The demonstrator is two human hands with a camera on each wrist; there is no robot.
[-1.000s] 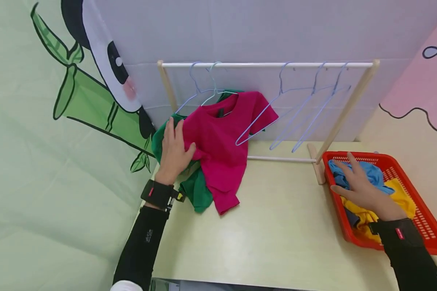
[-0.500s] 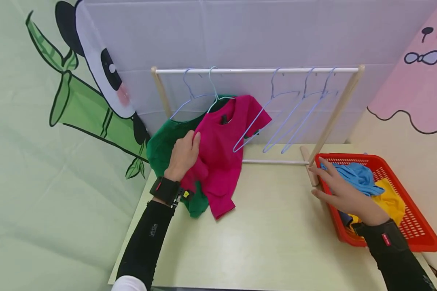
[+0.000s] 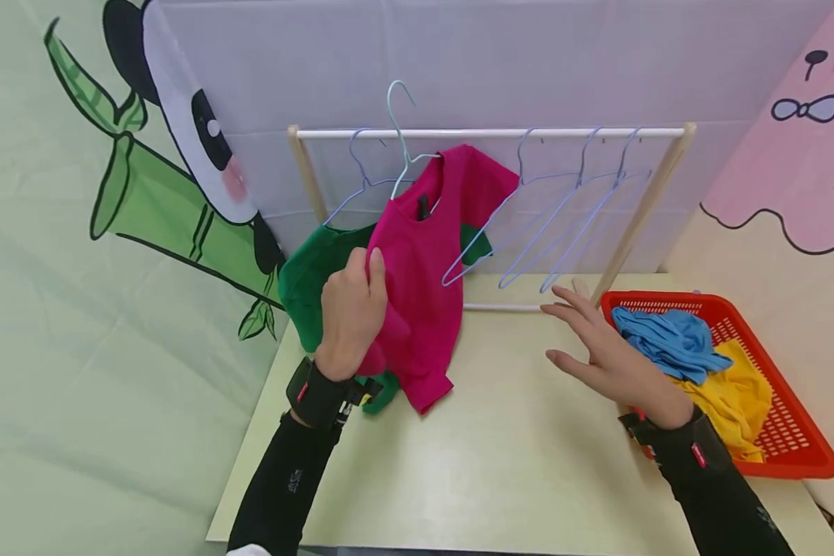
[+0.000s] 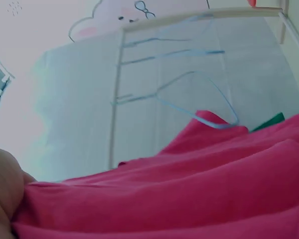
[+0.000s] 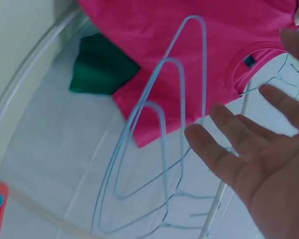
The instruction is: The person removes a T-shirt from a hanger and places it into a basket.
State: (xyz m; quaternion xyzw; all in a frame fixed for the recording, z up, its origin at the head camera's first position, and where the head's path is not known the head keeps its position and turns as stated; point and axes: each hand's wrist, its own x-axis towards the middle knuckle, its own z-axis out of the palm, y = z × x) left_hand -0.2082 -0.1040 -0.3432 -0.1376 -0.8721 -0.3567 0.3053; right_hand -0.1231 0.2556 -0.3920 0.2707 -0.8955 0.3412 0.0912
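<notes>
My left hand (image 3: 350,309) pinches a pink T-shirt (image 3: 427,270) at its left shoulder; in the left wrist view the pink cloth (image 4: 189,194) fills the lower part. Inside the shirt's neck sits a mint hanger (image 3: 405,150), its hook standing above the rail and off it. Behind hangs a green T-shirt (image 3: 313,278) on a blue hanger (image 3: 364,184) hooked on the rail. My right hand (image 3: 618,359) is in the air between the rack and the basket, fingers spread and holding nothing. In the right wrist view its fingers (image 5: 214,154) overlap the pink shirt's shoulder area.
A wooden rack with a white rail (image 3: 472,134) stands at the back of the table (image 3: 500,463). Three bare blue hangers (image 3: 482,232) hang on its right part, one overlapping the pink sleeve. To the right, a red basket (image 3: 802,432) holds blue cloth (image 3: 667,340) and yellow cloth (image 3: 737,394).
My left hand went from the green shirt's side to the pink shirt's shoulder and grips it. The pink shirt's hanger rose off the rail. My right hand moved left, away from the basket.
</notes>
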